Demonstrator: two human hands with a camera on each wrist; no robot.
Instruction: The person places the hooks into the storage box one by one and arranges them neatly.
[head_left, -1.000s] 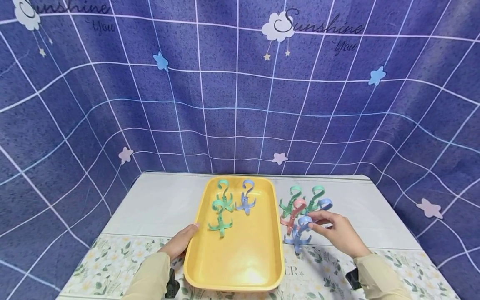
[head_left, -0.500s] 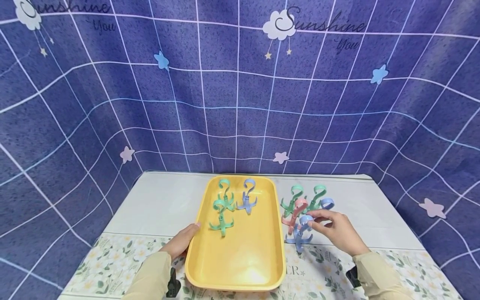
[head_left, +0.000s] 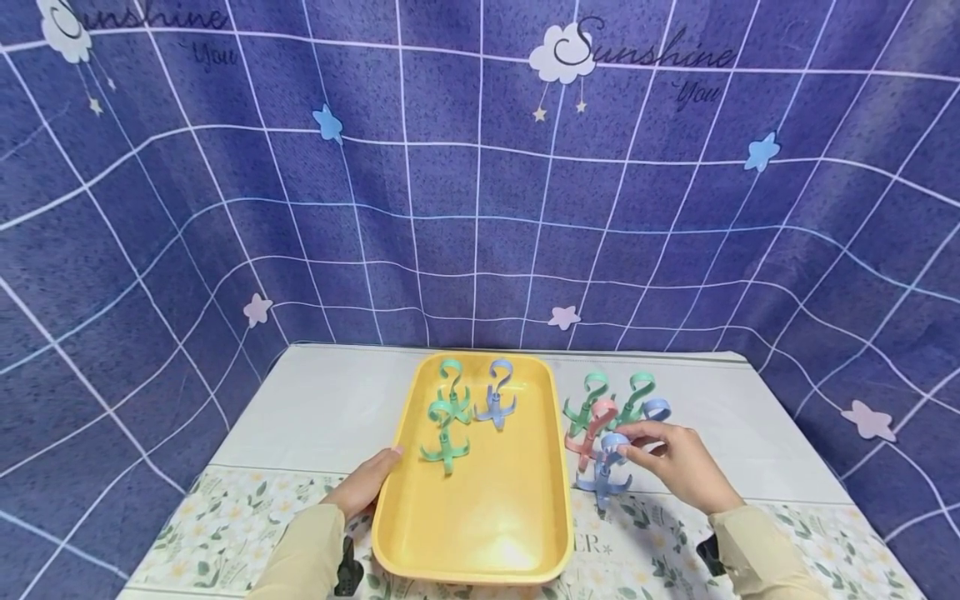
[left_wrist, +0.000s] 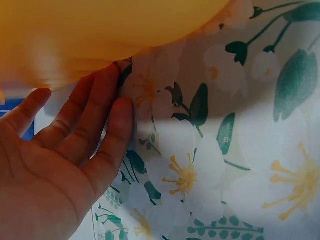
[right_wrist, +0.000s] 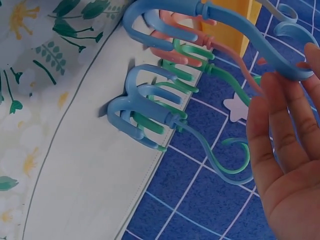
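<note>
My right hand [head_left: 677, 463] pinches the curled top of a blue plastic hook with several upturned prongs [head_left: 602, 481], over the table right of the tray. In the right wrist view this blue hook [right_wrist: 252, 30] shows large, its curl at my fingertips. Behind it are a pink hook [head_left: 586, 444], two green hooks [head_left: 579, 417] and another blue hook [right_wrist: 145, 112], partly covered by my hand in the head view. At the left side of a yellow tray [head_left: 480, 517], my left hand [head_left: 366, 482] touches the wall with extended fingers [left_wrist: 107, 85], thumb at the rim.
Inside the tray, two green hooks [head_left: 447, 450] and a blue hook [head_left: 496, 406] stand toward the far left and middle. The table has a white far part [head_left: 337, 392] and a flower-printed near part [head_left: 247, 525]. A blue grid-patterned curtain [head_left: 435, 183] rises behind and beside it.
The blue hook in my right hand has shifted slightly right and toward me at its pronged base. My left hand and the tray stay in place; the head view drifts a little.
</note>
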